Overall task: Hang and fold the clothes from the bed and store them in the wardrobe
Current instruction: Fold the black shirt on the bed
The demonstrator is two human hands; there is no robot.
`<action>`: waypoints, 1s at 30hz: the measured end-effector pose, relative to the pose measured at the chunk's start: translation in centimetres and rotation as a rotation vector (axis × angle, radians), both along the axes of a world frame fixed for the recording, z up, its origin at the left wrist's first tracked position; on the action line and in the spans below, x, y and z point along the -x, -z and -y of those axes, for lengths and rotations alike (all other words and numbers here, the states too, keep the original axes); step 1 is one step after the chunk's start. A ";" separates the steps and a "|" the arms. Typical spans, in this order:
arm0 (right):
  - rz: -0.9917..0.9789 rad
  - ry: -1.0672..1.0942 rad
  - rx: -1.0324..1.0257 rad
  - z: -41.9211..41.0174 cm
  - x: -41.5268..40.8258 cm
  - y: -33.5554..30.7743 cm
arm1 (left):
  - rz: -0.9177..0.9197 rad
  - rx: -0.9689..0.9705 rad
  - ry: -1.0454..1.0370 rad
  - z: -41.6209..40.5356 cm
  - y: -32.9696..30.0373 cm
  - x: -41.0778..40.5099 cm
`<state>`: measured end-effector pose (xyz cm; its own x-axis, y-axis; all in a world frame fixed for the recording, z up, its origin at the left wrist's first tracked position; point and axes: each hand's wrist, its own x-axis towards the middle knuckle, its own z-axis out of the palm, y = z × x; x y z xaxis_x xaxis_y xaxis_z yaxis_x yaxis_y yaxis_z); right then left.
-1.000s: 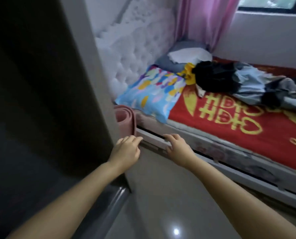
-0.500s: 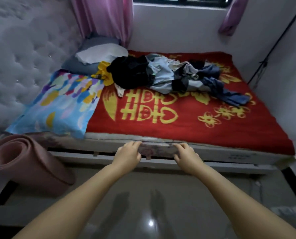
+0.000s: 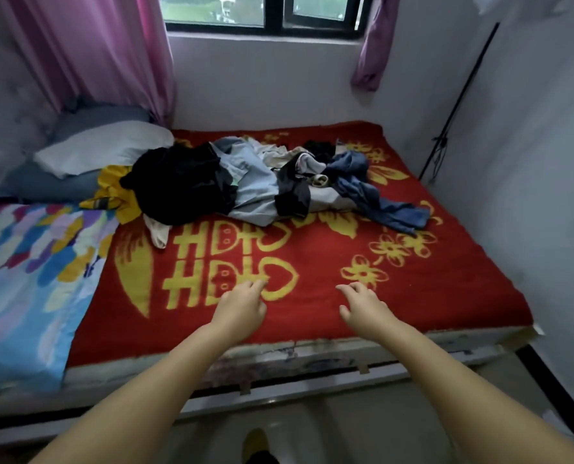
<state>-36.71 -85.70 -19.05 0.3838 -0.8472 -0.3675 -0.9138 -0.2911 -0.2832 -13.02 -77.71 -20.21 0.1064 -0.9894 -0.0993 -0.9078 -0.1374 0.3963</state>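
A heap of clothes lies across the far half of the bed: a black garment (image 3: 181, 182), a pale blue shirt (image 3: 255, 192), a dark blue piece (image 3: 379, 199) trailing right, and a yellow one (image 3: 111, 189) at the left. The red blanket (image 3: 312, 262) with yellow symbols covers the bed. My left hand (image 3: 240, 306) and my right hand (image 3: 364, 308) hover over the near part of the blanket, fingers loosely spread, holding nothing. Both are well short of the heap.
A colourful blue pillow (image 3: 34, 272) lies at the near left, grey and white pillows (image 3: 91, 152) behind it. Pink curtains (image 3: 88, 51) hang by the window. White walls close in at the right. The bed frame's edge (image 3: 278, 370) runs below my forearms.
My view swung from the wardrobe side to face the bed and moved closer. Both hands went from the bed's edge out over the red blanket.
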 end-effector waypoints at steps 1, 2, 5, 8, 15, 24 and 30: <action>-0.003 0.007 -0.004 1.8 -0.5 -0.1 | 0.000 -0.001 0.003 2.0 0.0 -0.7; -0.002 0.017 -0.006 3.5 -1.0 -0.2 | 0.010 -0.004 0.006 3.9 -0.1 -1.4; 0.024 0.067 0.012 8.8 -2.6 0.0 | 0.041 -0.008 0.025 10.4 0.0 -3.6; 0.010 0.091 -0.023 12.5 -3.3 1.5 | 0.033 -0.056 0.045 15.1 0.8 -4.2; -0.037 0.079 -0.123 22.6 -3.1 6.0 | 0.014 -0.174 0.067 24.0 4.3 -4.0; -0.108 -0.023 -0.269 39.2 -4.2 14.1 | 0.045 -0.306 -0.020 39.1 9.6 -2.6; -0.141 -0.141 -0.261 47.2 -6.8 22.3 | 0.102 -0.200 -0.145 48.9 14.9 -3.6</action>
<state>-29.90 -132.89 -41.35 0.4211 -0.6593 -0.6229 -0.9049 -0.3522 -0.2389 -9.37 -126.61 -35.10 0.2650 -0.9248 -0.2731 -0.9068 -0.3353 0.2556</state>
